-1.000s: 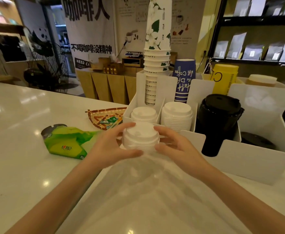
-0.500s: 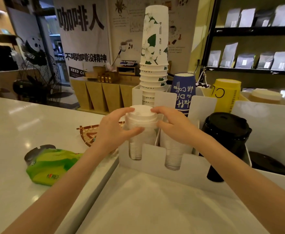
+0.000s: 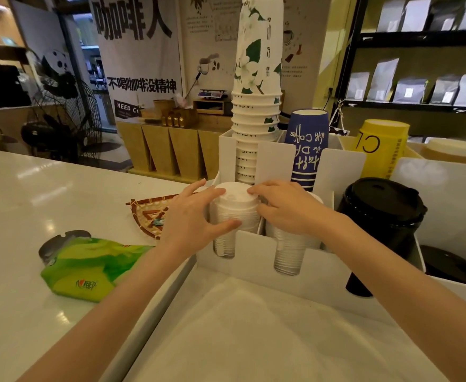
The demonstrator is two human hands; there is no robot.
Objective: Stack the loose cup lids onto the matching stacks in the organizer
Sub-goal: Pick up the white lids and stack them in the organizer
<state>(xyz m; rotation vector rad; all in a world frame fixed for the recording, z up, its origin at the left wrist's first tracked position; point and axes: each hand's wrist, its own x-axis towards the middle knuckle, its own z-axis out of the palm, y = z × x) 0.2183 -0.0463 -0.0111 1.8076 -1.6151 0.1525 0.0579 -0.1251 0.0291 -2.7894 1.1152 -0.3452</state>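
Observation:
A stack of white cup lids stands in the leftmost front slot of the white organizer. My left hand wraps the stack's left side, thumb across its front. My right hand presses fingertips on the top lid from the right. A second white lid stack fills the neighbouring slot, partly hidden under my right hand. A tall stack of black lids sits in the slot further right.
Behind the lids stand stacks of paper cups: floral white, blue, yellow. A green wipes pack and a woven fan-shaped tray lie on the counter at left. A white plastic sheet covers the near counter.
Both hands carried a small batch of white lids from the near counter up to the left slot and lowered it onto the stack there. The camera moved closer.

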